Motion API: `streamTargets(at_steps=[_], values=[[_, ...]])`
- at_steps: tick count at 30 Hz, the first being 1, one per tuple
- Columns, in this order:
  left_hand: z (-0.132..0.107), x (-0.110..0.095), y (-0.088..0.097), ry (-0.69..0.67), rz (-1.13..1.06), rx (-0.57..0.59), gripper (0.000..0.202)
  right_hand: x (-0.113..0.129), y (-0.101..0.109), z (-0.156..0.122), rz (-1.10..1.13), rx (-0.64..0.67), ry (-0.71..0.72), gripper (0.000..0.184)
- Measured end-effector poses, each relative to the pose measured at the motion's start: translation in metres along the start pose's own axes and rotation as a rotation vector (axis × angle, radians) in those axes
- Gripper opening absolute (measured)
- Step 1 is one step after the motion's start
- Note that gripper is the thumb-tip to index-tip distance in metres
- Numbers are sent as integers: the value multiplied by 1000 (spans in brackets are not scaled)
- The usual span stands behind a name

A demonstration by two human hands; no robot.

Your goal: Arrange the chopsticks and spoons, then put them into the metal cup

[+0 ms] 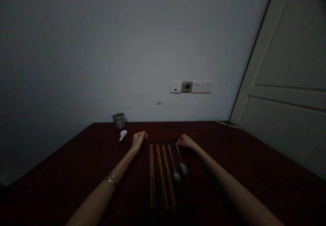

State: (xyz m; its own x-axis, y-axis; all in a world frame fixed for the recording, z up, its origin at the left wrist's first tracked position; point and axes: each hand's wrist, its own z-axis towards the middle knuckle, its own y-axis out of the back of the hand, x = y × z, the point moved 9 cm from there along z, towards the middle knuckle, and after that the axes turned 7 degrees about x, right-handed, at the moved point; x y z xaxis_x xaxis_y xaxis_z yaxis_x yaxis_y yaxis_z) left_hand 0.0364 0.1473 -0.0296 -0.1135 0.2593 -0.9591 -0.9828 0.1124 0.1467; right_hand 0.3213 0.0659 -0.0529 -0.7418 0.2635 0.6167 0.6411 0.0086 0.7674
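Right hand (186,141) pinches right spoon (182,168) by its far handle tip, likely for angle control beside the chopsticks (162,178). Left hand (138,140) relaxed, half-open, nothing visible in it.

Right fingers (179,142) on spoon (183,169) (chopsticks (162,175) nearby)

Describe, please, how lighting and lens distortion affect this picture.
Head view: dim, the wall darkening toward the left edge; head view: the panelled door slants steeply, likely wide-angle distortion; head view: faint highlights on the metal spoons, yellowish chopsticks distinct against the dark red tabletop.
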Motion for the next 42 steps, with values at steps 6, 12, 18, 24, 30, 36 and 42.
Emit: streamTargets(at_steps=[6, 12, 18, 24, 30, 36, 42], values=[[4, 7, -2, -17, 10, 29, 33, -3, -1, 1, -57, -36, 16, 14], [6, 4, -5, -42, 15, 49, 34, -4, -1, -4, -109, -80, 7, 15], [4, 0, -7, -27, 15, 64, 34, -4, 0, -9, -123, -98, 16, 19], [3, -33, -20, -47, -109, 189, 31, -10, 18, -27, -198, -219, -14, 20], [-20, -163, 12, -261, -102, 215, 30, -10, 24, -53, -470, -372, 165, 23], [-44, -219, 67, -380, 141, 131, 27, -21, 13, -63, -484, -343, 271, 30], [-5, -115, 114, -5, 382, 106, 23, -24, 11, -60, -492, -368, 282, 31]])
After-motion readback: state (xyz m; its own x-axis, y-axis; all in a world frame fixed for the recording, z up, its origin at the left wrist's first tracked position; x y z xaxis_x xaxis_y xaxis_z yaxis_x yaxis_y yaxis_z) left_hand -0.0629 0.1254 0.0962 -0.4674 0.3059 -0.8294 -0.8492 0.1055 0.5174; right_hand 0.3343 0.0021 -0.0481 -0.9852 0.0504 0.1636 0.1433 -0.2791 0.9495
